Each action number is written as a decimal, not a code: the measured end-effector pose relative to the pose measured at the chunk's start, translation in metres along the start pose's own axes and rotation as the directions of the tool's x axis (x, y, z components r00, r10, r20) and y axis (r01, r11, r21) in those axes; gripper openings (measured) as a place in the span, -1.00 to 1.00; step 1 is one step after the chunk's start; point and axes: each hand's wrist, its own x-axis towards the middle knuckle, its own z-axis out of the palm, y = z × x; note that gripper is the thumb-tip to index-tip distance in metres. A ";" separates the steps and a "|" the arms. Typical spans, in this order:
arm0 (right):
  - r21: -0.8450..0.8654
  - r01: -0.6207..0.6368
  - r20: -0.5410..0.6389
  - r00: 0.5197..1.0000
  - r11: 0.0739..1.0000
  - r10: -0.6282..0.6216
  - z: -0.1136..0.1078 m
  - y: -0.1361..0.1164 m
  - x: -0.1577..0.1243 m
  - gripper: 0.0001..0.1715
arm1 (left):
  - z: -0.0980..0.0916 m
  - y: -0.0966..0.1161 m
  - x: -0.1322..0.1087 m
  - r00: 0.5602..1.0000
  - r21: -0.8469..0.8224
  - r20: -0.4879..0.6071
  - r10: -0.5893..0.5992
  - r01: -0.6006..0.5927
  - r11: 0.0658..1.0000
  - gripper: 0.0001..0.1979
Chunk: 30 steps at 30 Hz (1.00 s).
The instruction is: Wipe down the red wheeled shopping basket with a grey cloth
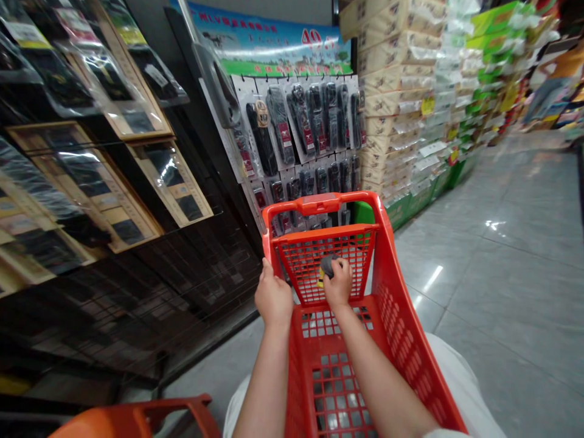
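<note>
A red plastic shopping cart (383,225) stands right in front of me. My left hand (274,298) is closed on the upper left rim of the cart, thumb up. Over the basket, close to the mesh panel (305,249) below the handle (319,204), my right hand (340,283) grips a small dark grey rounded item (327,265). Something yellow shows at its lower edge; its exact kind is hard to make out. The cart's slatted floor (333,383) shows between my forearms.
Packaged black belts (314,115) hang on a display rack ahead. On the left, boxed goods (159,176) hang on a dark shelf. Stacked cartons (387,103) line the aisle at right. An orange-red plastic item (137,420) sits at lower left. A person (554,73) stands far off.
</note>
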 end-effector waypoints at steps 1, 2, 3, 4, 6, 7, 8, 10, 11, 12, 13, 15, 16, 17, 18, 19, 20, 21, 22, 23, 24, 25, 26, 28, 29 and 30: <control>0.037 0.040 -0.033 0.999 0.999 -0.039 -0.002 -0.007 0.013 -0.64 | 0.001 0.000 0.000 1.000 0.000 0.001 0.002 -0.002 1.000 -0.41; 0.058 0.078 -0.059 0.995 0.995 -0.075 -0.003 -0.012 0.023 -0.62 | 0.001 0.001 0.000 1.000 0.000 0.002 0.004 -0.004 1.000 -0.41; 0.061 0.106 -0.071 0.992 0.993 -0.102 -0.004 -0.015 0.029 -0.60 | 0.002 0.001 0.001 1.000 -0.001 0.004 0.006 -0.006 1.000 -0.41; 0.044 0.122 -0.066 0.991 0.992 -0.119 -0.003 -0.014 0.030 -0.59 | 0.002 0.002 0.001 1.000 -0.003 0.006 0.006 -0.006 1.000 -0.41; -0.028 0.137 0.004 0.991 0.990 -0.137 0.002 -0.005 0.016 -0.58 | 0.002 0.002 0.001 1.000 -0.011 0.012 0.001 -0.001 1.000 -0.41; -0.068 0.145 0.066 0.988 0.987 -0.141 0.005 0.003 0.002 -0.59 | 0.002 0.002 0.001 1.000 -0.014 0.012 -0.003 0.003 1.000 -0.41; -0.105 0.155 0.138 0.980 0.982 -0.140 0.009 0.011 -0.014 -0.59 | 0.002 0.002 0.001 1.000 -0.015 0.010 -0.006 0.006 1.000 -0.41; -0.148 0.157 0.259 0.959 0.977 -0.115 0.015 0.024 -0.044 -0.61 | 0.001 0.001 0.001 1.000 -0.012 0.005 -0.009 0.009 1.000 -0.42; -0.153 0.143 0.291 0.952 0.978 -0.094 0.017 0.026 -0.054 -0.62 | 0.001 0.001 0.000 1.000 -0.012 0.002 -0.008 0.008 1.000 -0.42; -0.145 0.124 0.305 0.949 0.982 -0.075 0.019 0.026 -0.060 -0.64 | 0.001 0.000 0.000 1.000 -0.014 -0.001 -0.004 0.004 1.000 -0.42; -0.123 0.106 0.301 0.951 0.987 -0.065 0.019 0.021 -0.059 -0.66 | 0.001 -0.001 0.000 1.000 -0.016 -0.004 0.000 0.000 1.000 -0.43; -0.049 0.100 0.245 0.966 0.994 -0.085 0.018 0.004 -0.044 -0.67 | 0.002 -0.002 -0.001 1.000 -0.019 -0.009 0.006 -0.007 1.000 -0.42; -0.007 0.118 0.201 0.973 0.993 -0.114 0.016 -0.007 -0.030 -0.67 | 0.003 -0.003 -0.001 1.000 -0.018 -0.009 0.008 -0.008 1.000 -0.42; 0.026 0.147 0.151 0.977 0.989 -0.149 0.014 -0.017 -0.016 -0.66 | 0.003 -0.003 0.000 1.000 -0.016 -0.007 0.008 -0.008 1.000 -0.42; 0.043 0.180 0.102 0.978 0.983 -0.184 0.013 -0.026 -0.002 -0.65 | 0.004 -0.003 0.000 1.000 -0.014 -0.005 0.007 -0.007 1.000 -0.42; 0.043 0.210 0.063 0.975 0.977 -0.212 0.012 -0.033 0.010 -0.66 | 0.004 -0.003 0.001 1.000 -0.015 -0.003 0.008 -0.008 1.000 -0.42; 0.028 0.234 0.045 0.971 0.972 -0.235 0.011 -0.036 0.017 -0.66 | 0.004 -0.003 0.002 1.000 -0.018 -0.003 0.009 -0.009 1.000 -0.42; 0.003 0.251 0.048 0.967 0.968 -0.250 0.012 -0.035 0.020 -0.67 | 0.004 -0.003 0.002 1.000 -0.020 -0.003 0.008 -0.008 1.000 -0.42; -0.026 0.262 0.073 0.963 0.965 -0.259 0.013 -0.031 0.017 -0.67 | 0.004 -0.003 0.003 1.000 -0.022 -0.005 0.005 -0.005 1.000 -0.42; -0.054 0.270 0.115 0.958 0.961 -0.263 0.015 -0.024 0.010 -0.66 | 0.004 -0.003 0.004 1.000 -0.023 -0.007 0.000 0.000 1.000 -0.42; -0.075 0.278 0.169 0.950 0.958 -0.262 0.017 -0.015 -0.002 -0.63 | 0.004 -0.004 0.004 1.000 -0.024 -0.011 -0.006 0.006 1.000 -0.43; -0.090 0.285 0.226 0.939 0.954 -0.259 0.019 -0.006 -0.015 -0.60 | 0.004 -0.004 0.004 1.000 -0.025 -0.014 -0.011 0.010 1.000 -0.43; -0.097 0.288 0.279 0.927 0.953 -0.252 0.021 0.002 -0.029 -0.56 | 0.003 -0.004 0.004 1.000 -0.028 -0.016 -0.013 0.012 1.000 -0.42; -0.096 0.270 0.345 0.912 0.958 -0.222 0.023 0.009 -0.049 -0.52 | 0.002 -0.005 0.003 1.000 -0.037 -0.020 -0.009 0.008 0.999 -0.41; -0.086 0.249 0.348 0.915 0.965 -0.205 0.024 0.006 -0.052 -0.52 | 0.002 -0.006 0.003 1.000 -0.041 -0.020 -0.007 0.006 0.999 -0.41; -0.065 0.230 0.330 0.923 0.971 -0.197 0.024 0.000 -0.049 -0.54 | 0.002 -0.007 0.003 1.000 -0.043 -0.018 -0.007 0.006 0.999 -0.41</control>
